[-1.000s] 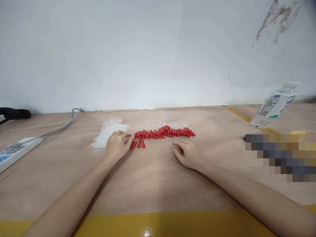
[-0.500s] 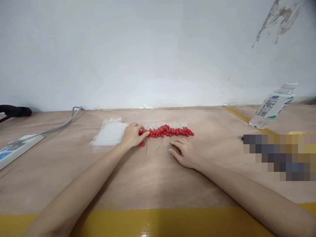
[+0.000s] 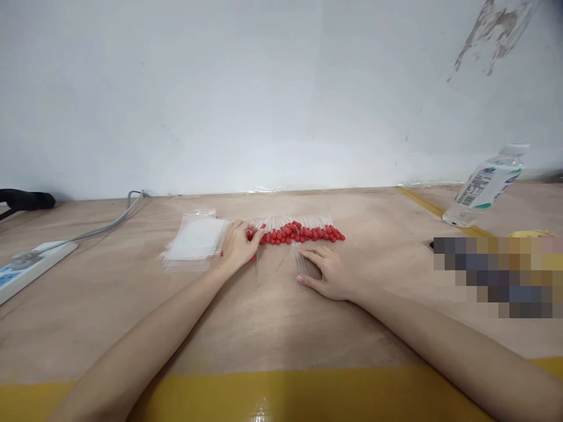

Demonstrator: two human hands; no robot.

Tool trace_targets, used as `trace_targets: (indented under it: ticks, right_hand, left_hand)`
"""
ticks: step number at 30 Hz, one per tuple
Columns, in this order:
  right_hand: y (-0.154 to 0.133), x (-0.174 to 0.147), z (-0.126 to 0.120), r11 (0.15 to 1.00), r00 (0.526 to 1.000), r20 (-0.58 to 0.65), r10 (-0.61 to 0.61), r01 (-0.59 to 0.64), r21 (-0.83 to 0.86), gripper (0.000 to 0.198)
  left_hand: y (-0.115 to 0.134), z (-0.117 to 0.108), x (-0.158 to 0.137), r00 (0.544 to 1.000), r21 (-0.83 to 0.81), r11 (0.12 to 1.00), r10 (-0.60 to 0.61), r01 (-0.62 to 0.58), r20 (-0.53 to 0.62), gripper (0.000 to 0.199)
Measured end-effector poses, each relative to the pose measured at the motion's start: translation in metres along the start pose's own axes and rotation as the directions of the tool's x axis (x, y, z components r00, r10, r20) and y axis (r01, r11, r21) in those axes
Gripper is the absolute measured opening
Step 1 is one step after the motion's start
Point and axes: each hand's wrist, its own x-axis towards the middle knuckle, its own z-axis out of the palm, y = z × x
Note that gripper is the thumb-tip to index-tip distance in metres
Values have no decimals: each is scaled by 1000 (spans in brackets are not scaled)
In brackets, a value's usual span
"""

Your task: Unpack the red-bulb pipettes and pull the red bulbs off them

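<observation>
A row of clear droppers with red rubber bulbs (image 3: 303,233) lies across the wooden table (image 3: 272,316). My left hand (image 3: 237,246) rests on the left end of the row, fingers curled over a few red-bulbed droppers. A little to the right, my right hand (image 3: 328,271) lies flat on the table, palm down, fingertips touching a few clear glass tubes (image 3: 300,261) just in front of the row. A stack of clear plastic bags (image 3: 196,240) lies immediately left of my left hand.
A white power strip (image 3: 26,266) with a grey cable (image 3: 105,225) sits at the far left. A plastic water bottle (image 3: 484,184) stands tilted at the right, near a blurred patch. Yellow tape (image 3: 281,392) runs along the table's front edge. A white wall stands behind.
My left hand moved right from the bags' edge onto the left end of the dropper row, covering the loose red bulbs. My right hand spread flatter and shifted slightly left.
</observation>
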Motion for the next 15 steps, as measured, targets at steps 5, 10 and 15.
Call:
trace_targets:
  ticks: [5,10,15]
  right_hand:
    - [-2,3,3,1000,999,-46,2,-3,-18,49]
    - [-2,1,1,998,997,-72,38,-35,53,46]
    - [3,1,0,978,993,-63,97,-83,190,42]
  left_hand:
    - [2,-19,-31,999,-162,987,23,-18,26,19]
    - [2,-30,-57,983,-213,968,157,-135,92,16]
    - [2,-30,-61,966,-222,949,247,-225,80,12]
